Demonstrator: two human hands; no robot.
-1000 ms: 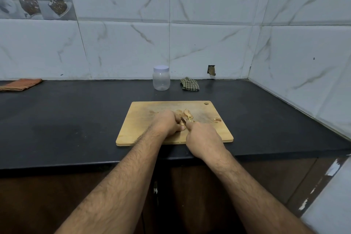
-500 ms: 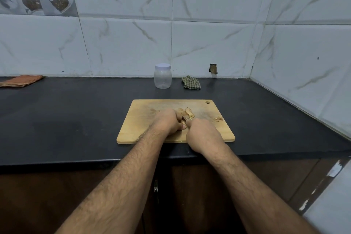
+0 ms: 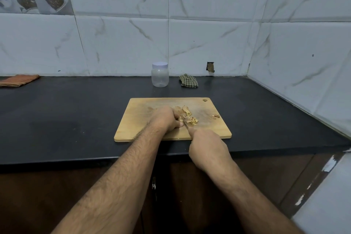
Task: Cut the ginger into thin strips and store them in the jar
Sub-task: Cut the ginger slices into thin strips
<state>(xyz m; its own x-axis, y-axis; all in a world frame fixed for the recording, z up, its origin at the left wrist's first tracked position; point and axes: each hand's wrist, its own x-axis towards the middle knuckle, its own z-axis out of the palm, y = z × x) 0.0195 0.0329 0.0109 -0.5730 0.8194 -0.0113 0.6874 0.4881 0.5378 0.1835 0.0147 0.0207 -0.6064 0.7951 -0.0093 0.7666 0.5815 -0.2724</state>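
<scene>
The black counter [image 3: 76,116] lies open on both sides of the cutting board [image 3: 136,119]; behind the board, the lidded jar [image 3: 160,75] and a checked cloth [image 3: 188,81] stand near the wall, with a gap between them; an orange cloth [image 3: 18,80] sits far left.

Head camera, close, facing forward-down over counter [image 3: 76,119] toward tiled wall [image 3: 209,34].

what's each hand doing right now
Left hand: fingers curled, holding the ginger down on the cutting board.
Right hand: gripping the knife.
</scene>
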